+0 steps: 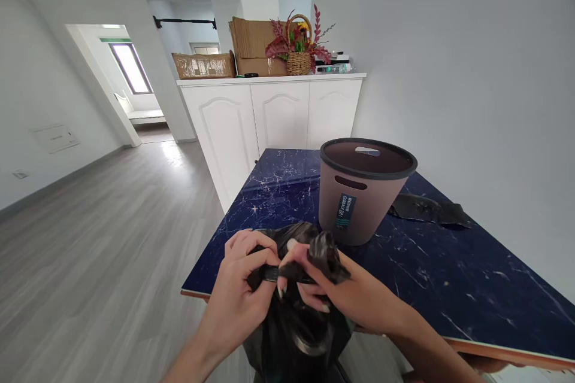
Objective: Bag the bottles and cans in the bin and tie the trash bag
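Observation:
A black garbage bag (300, 323) hangs at the table's near edge, its gathered top lying between my two hands. My left hand (246, 278) pinches the bag's bunched edge from the left with curled fingers. On the other side my right hand (327, 281) grips the plastic, and a crumpled tuft of it sticks up over the thumb. The bag's opening is partly hidden by my fingers. Just beyond my hands stands a brownish-pink garbage bin (359, 203) with a dark rim, a handle slot and a label. No bag shows over its rim.
Another folded piece of black plastic (429, 210) lies right of the bin on the dark blue marbled table (283, 185). Behind stands a white cabinet (283, 114) bearing cardboard boxes (204, 66) and a flower basket (299, 63). Grey floor (112, 251) stretches to the left.

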{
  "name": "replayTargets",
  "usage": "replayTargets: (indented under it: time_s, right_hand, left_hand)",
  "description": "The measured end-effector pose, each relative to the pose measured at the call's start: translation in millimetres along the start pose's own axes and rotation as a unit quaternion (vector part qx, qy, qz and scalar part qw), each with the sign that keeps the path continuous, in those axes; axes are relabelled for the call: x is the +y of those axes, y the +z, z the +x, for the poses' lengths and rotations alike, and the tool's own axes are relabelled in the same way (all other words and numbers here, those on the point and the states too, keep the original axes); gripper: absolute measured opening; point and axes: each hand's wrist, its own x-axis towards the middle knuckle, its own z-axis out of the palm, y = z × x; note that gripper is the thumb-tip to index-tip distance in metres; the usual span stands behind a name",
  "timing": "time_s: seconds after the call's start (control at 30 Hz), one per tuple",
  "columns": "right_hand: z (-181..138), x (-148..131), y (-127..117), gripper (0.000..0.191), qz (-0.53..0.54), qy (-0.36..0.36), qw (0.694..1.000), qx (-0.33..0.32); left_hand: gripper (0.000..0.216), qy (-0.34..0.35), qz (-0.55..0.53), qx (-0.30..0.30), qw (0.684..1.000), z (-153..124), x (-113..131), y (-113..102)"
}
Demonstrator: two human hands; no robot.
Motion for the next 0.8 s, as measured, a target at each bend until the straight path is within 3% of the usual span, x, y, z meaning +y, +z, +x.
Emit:
replayTargets:
  time_s: [0.13,0.23,0.3,0.43,0.5,0.6,0.7,0.8]
  right_hand:
    - [-7,2,-8,0.029,-0.149,-0.112,0.982,-0.030]
    - [-8,16,-11,0.020,-0.247,-0.214,0.944,0.049]
    - [-7,30,-11,0.019,-0.280,-0.223,0.926,0.122]
    - [-2,55,-6,0.023,-0.281,-0.230,0.899,0.245]
    - [2,62,-2,0.029,-0.272,-0.300,0.871,0.279]
    - [7,65,4,0.035,-0.260,-0.403,0.826,0.296]
    - [12,63,10,0.041,-0.263,-0.459,0.796,0.294]
    - [16,58,14,0.040,-0.265,-0.481,0.787,0.282]
  left_hand:
    - [0.029,-0.007,-0.018,-0.019,1.000,6,1,-4]
    - [0.030,-0.025,-0.011,-0.008,1.000,8,3,-6]
    - [0.030,-0.016,0.002,0.004,1.000,8,3,-4]
    - [0.025,0.104,0.061,0.044,0.992,1,0,2]
    - [0.022,0.164,0.093,0.049,0.981,-4,-3,5]
    - [0.019,0.191,0.098,0.037,0.976,-10,-7,6]
    - [0.029,0.145,0.038,0.015,0.989,-9,-6,5]
    - [0.051,0.021,-0.029,0.015,0.999,-2,4,4]
